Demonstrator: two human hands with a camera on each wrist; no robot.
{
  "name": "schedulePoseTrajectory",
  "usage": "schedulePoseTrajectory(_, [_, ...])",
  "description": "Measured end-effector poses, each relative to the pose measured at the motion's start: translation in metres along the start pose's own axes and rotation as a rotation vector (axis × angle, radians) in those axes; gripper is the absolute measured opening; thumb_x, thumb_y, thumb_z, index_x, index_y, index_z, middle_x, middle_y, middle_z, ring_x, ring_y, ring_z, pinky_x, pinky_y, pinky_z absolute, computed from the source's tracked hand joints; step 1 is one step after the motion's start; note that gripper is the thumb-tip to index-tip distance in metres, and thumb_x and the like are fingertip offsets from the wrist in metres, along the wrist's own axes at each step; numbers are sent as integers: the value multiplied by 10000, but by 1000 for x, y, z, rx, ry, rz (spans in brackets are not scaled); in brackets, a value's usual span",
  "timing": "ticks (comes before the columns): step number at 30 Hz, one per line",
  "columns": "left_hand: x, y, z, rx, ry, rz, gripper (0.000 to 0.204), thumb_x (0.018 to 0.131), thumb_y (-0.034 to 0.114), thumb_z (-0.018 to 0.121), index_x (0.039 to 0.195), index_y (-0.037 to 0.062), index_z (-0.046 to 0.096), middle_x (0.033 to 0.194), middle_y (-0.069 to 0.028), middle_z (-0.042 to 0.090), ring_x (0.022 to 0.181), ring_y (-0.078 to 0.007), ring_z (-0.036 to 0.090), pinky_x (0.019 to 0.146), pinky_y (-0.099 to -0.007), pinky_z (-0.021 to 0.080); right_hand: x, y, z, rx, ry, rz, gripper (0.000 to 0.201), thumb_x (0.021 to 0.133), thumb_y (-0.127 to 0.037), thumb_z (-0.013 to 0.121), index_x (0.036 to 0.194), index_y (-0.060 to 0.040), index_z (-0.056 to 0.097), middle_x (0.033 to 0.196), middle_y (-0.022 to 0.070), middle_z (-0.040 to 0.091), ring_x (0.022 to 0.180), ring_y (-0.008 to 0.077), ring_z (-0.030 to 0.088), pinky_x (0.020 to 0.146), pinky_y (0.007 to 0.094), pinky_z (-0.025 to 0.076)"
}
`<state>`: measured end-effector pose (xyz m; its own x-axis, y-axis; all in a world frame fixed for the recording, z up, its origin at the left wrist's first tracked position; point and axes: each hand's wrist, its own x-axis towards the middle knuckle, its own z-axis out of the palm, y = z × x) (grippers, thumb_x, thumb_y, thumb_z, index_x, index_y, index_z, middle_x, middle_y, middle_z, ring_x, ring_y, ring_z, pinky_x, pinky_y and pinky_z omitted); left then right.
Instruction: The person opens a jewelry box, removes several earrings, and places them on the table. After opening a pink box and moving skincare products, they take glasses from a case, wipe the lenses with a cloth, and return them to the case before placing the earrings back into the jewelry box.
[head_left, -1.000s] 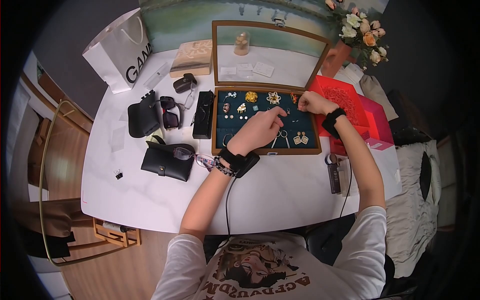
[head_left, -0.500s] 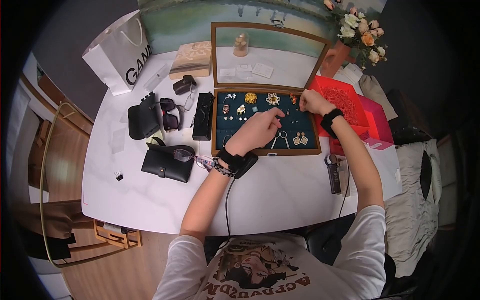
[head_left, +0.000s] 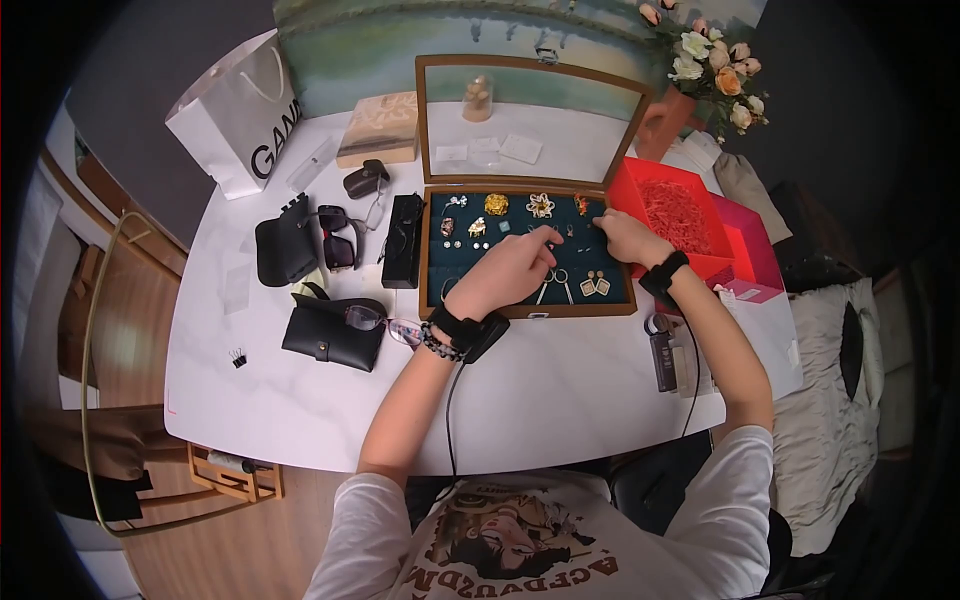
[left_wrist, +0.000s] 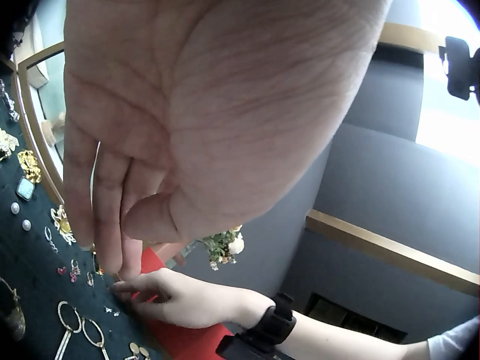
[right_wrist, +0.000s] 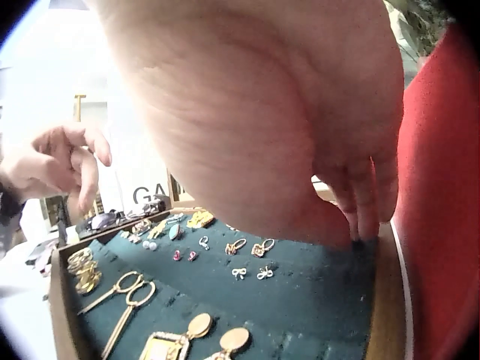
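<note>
A wooden jewelry box (head_left: 424,276) with its glass lid raised stands before me, its dark green lining holding rows of brooches, rings and earrings. My left hand (head_left: 503,270) hovers over its middle, fingers loosely bent and nothing in them. My right hand (head_left: 632,238) is at the right side of the box, fingertips down at the lining by the wooden wall (right_wrist: 386,292). I cannot tell whether it pinches something small. Bow-shaped studs (right_wrist: 265,273) lie left of those fingertips. Nearer me are long hoop earrings (right_wrist: 127,300) and square drop earrings (head_left: 595,284).
Right of the box sits a red box (head_left: 668,200) filled with shredded paper. To the left lie sunglasses (head_left: 338,235), a black glasses case (head_left: 335,333) and clear-lensed eyeglasses (head_left: 405,332). A white paper bag (head_left: 225,120) and a flower vase (head_left: 668,125) stand behind.
My right hand has moved toward me along the box's right side, away from the orange piece at the back corner. The left hand keeps its place over the box. The view has shifted slightly.
</note>
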<state>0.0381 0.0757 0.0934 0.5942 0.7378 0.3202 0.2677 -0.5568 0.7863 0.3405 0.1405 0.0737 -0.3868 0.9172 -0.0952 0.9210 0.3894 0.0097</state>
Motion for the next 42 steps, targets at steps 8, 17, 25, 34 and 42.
schedulePoseTrajectory(8, [-8,29,-21,-46,9,-55,382,933,-33,519,1308,9,582,1003,-143,752,947,-248,735,840,-339,569,-11,-7,-24,250,150,56,402,896,46,515,1266,40,670,1236,279,675,1174,401,652,1006,471,520])
schedulePoseTrajectory(17, [-93,4,-53,263,-62,-195,124,913,88,694,997,2,666,717,-120,687,655,-225,695,634,-336,520,-9,-37,-108,100,847,-149,358,967,-118,590,1297,19,616,1306,230,623,1218,396,595,1033,482,479])
schedulePoseTrajectory(25, [-117,-17,-47,283,32,-254,224,915,175,770,841,-4,657,654,-116,644,568,-213,623,567,-336,473,82,-62,-168,-114,1211,-175,519,1026,-330,573,1393,34,530,1400,273,565,1335,409,516,1062,505,447])
schedulePoseTrajectory(34, [-126,-22,-44,235,71,-262,199,922,168,757,889,14,634,683,-103,639,604,-229,643,592,-346,491,151,-39,-174,390,734,-29,551,1072,-484,471,1283,2,623,958,204,752,923,374,719,830,460,541])
schedulePoseTrajectory(42, [-127,-23,-41,257,122,-240,199,914,160,756,870,18,624,692,-116,647,615,-267,652,594,-354,495,131,-29,-183,959,446,-145,351,1031,-335,662,1045,12,714,875,0,711,809,92,631,737,276,502])
